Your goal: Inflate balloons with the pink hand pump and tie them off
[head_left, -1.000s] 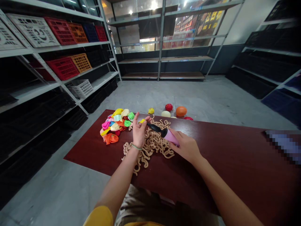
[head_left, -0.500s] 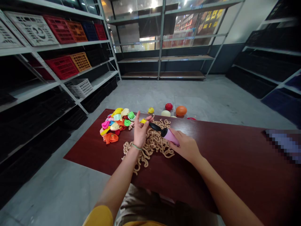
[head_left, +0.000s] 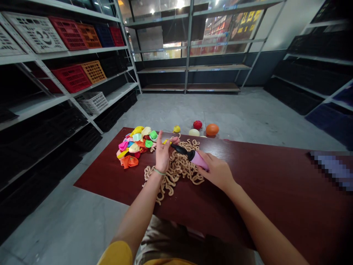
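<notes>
Latex of the yellow balloon (head_left: 166, 141) is judged thin, soft and stretchy (easily torn); its neck is pinched at the pump (head_left: 191, 155) nozzle by the left hand (head_left: 162, 154), above the surface (head_left: 264, 191). The grip of the right hand (head_left: 217, 172) is closed round the light, rigid barrel.

No wording readable with any certainty; large yellow characters on a dark sign (head_left: 247, 20) behind the far window (head_left: 220, 27) (too blurred and skewed to make out); small pale label strips (head_left: 217, 69) along the far shelf edges (head_left: 165, 70), too tiny to read.
</notes>
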The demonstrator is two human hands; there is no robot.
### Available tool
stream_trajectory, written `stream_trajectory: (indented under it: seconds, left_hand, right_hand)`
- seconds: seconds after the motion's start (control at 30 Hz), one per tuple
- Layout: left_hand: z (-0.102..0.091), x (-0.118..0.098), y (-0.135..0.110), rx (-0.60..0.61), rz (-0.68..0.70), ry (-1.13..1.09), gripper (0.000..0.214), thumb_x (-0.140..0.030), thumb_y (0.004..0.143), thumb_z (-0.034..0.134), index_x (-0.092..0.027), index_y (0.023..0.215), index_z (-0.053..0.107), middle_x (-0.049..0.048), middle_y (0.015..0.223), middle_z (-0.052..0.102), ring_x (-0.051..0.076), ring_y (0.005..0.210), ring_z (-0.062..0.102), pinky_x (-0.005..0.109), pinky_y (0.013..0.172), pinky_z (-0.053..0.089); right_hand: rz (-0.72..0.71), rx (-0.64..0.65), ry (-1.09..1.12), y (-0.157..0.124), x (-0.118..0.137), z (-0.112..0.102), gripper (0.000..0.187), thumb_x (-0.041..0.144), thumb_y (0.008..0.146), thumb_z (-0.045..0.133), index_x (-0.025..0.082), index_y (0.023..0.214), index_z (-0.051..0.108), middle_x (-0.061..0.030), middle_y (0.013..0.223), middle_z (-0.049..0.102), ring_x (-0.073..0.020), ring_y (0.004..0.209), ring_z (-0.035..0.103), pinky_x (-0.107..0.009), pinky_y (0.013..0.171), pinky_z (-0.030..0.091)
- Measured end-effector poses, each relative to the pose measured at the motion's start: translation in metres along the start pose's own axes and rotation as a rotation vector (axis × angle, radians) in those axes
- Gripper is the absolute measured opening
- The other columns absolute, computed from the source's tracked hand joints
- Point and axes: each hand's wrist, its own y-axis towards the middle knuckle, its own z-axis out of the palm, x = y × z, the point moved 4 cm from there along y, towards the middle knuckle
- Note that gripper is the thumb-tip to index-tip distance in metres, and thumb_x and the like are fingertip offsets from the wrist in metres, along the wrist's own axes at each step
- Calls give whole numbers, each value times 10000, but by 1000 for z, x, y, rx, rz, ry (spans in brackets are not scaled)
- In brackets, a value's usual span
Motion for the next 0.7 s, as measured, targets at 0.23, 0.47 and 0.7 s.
stream_trajectory:
  seconds: [0.23,0.47,0.7]
  left_hand:
    - [4,11,-1,63,-10,58,916,-262,809,718,-278,1533,156,83,1015,734,203,1012,685,397,969,496]
    - [7,7,-5,-62,57,31,896,-257,801,726,-324,1514,187,91,1149,692,203,1047,671,363,957,497]
    - [1,-1,3,-256,253,66,722,-223,764,741,-287,1301,263,-1,887,679,168,788,718,347,850,535]
  right_hand:
    - [20,9,15,-1,0,1,575,354,858,544,258,1410,410,-65,1178,652,-241,950,643,-345,772,504]
    - [57,-27,63,0,7,7,565,362,871,539,264,1410,404,-67,1201,643,-247,970,650,-361,764,524]
    - [63,-104,160,-1,18,9,587,340,884,528,301,1442,350,-69,1255,623,-256,1050,642,-400,823,545]
